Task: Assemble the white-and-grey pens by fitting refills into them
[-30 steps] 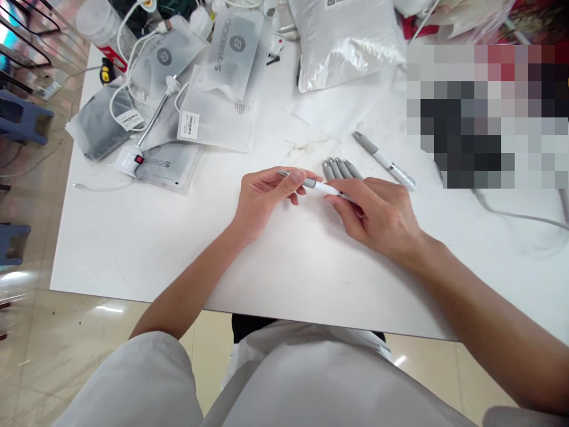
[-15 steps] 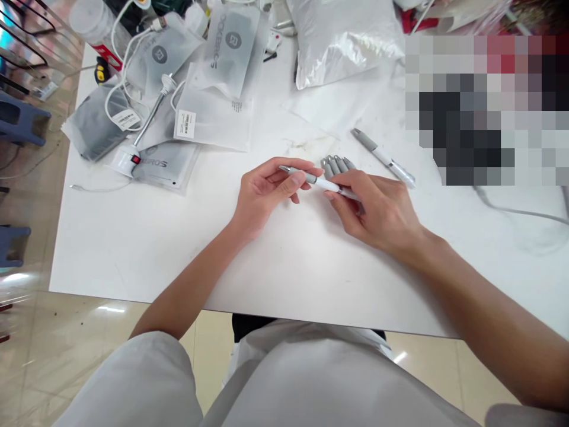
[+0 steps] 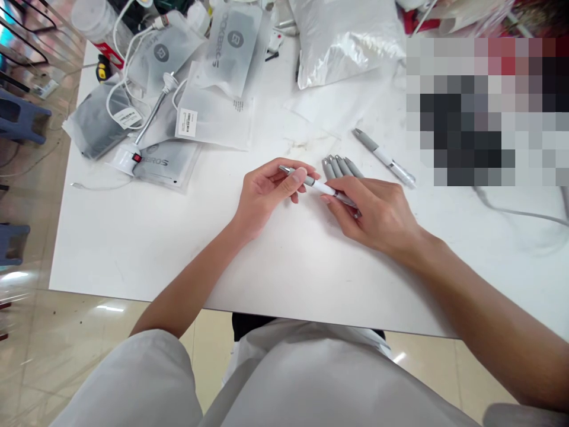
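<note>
Between my two hands, above the white table, is a grey and white pen [image 3: 323, 187]. My left hand [image 3: 271, 188] is closed on its grey tip end, thumb and fingers pinching it. My right hand [image 3: 377, 207] is closed round the other end, thumb and forefinger on the barrel near a dark band. Just behind my right hand lie several grey-tipped pens [image 3: 340, 166] side by side, their rear parts hidden by that hand. Farther right, a single grey and white pen [image 3: 384, 158] with a clear end lies slanted on the table, touched by neither hand.
Frosted plastic pouches [image 3: 216, 115] and a white lamp with a bendable neck [image 3: 153, 112] and cables crowd the back left. A large silvery bag [image 3: 349, 41] sits at the back. A grey cable [image 3: 524, 212] runs along the right. The table's front edge [image 3: 284, 318] is near my body.
My right hand's thumb and forefinger have shifted slightly along the pen, so more of its rear barrel shows. My left hand keeps its pinch almost unmoved.
</note>
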Tool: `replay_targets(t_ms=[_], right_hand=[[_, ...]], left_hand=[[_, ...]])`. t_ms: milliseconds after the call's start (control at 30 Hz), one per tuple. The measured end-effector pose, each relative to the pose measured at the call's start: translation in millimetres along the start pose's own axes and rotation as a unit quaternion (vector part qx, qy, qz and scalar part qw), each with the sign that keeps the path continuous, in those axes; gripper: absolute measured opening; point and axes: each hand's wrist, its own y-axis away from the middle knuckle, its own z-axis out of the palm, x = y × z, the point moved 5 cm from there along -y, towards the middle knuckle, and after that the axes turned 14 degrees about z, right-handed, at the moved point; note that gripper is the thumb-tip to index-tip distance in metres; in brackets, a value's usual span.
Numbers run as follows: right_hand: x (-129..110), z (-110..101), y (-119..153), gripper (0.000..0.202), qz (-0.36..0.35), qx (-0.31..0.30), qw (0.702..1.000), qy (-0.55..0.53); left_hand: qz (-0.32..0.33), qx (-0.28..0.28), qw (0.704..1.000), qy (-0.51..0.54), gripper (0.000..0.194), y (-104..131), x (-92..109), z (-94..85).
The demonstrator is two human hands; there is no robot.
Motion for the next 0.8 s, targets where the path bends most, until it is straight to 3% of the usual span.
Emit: replay_targets(t_ms=[800], right_hand=[[-1.6, -1.0, -0.5, 0.034, -0.002, 0.003, 1.0, -0.005]], left_hand=[[-0.012, 0.022, 1.0, -0.003, 0.04, 0.8, -1.2, 0.4]])
